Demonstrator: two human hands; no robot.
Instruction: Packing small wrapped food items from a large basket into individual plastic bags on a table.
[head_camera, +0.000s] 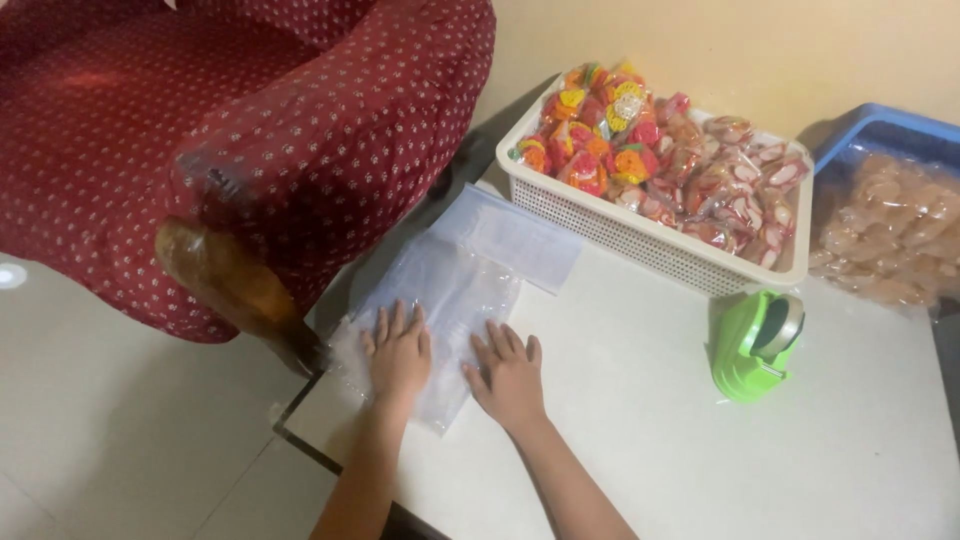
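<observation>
Left hand (398, 350), right hand (510, 378) flat, fingers spread, side by side on clear plastic bags (440, 300). Bags likely light, limp, slippery; best pinched at edge beyond fingertips.

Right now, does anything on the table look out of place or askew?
The stack of clear plastic bags under the left hand and right hand lies askew, its corner hanging over the white table's left edge. Nothing looks spilled or damaged.
</observation>
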